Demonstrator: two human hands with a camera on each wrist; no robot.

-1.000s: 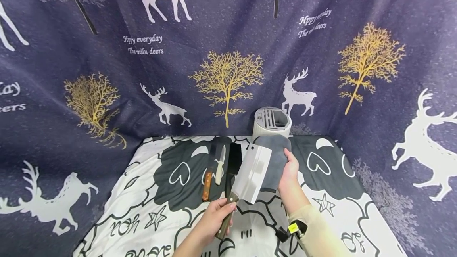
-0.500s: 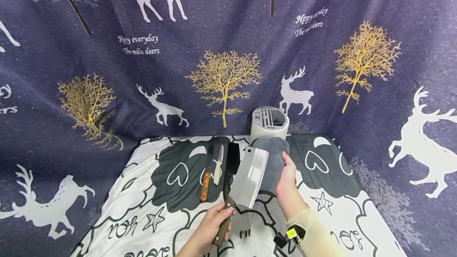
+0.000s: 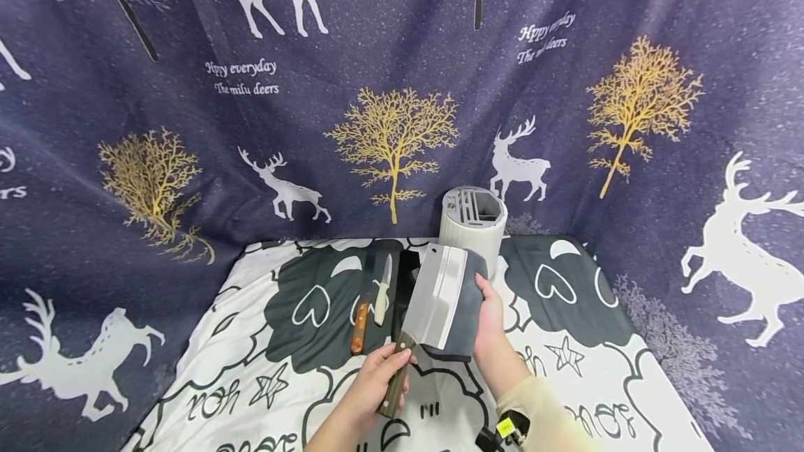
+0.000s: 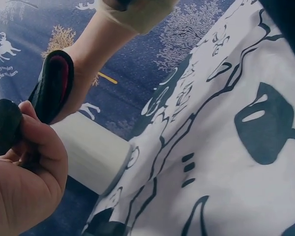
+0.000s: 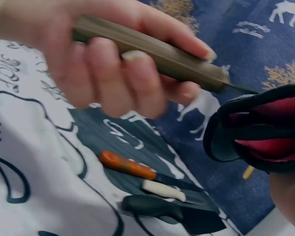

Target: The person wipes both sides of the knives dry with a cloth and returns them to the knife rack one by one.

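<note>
My left hand (image 3: 384,377) grips the brown wooden handle of a cleaver (image 3: 433,295), its broad shiny blade tilted up and away. My right hand (image 3: 493,323) holds a grey mitt-like pouch (image 3: 463,333) by its right side. The blade overlaps the pouch in the head view. In the right wrist view the pouch's mouth (image 5: 265,109) gapes, dark-rimmed and pink inside, beside the blade's near end. In that view the left hand's fingers (image 5: 145,81) curl round the handle. Most of the blade is hidden there by the pouch.
A white round knife block (image 3: 472,218) with a slotted grey top stands behind the pouch. On the patterned cloth (image 3: 239,396) to the left lie an orange-brown-handled knife (image 3: 360,326), a small cream-handled knife (image 3: 382,302) and a black broad-bladed tool (image 3: 402,291). A dark printed curtain hangs behind.
My right hand has brought the grey pouch left and nearer, so more of it lies behind the blade. The cleaver has shifted slightly left. The knives on the cloth stay put.
</note>
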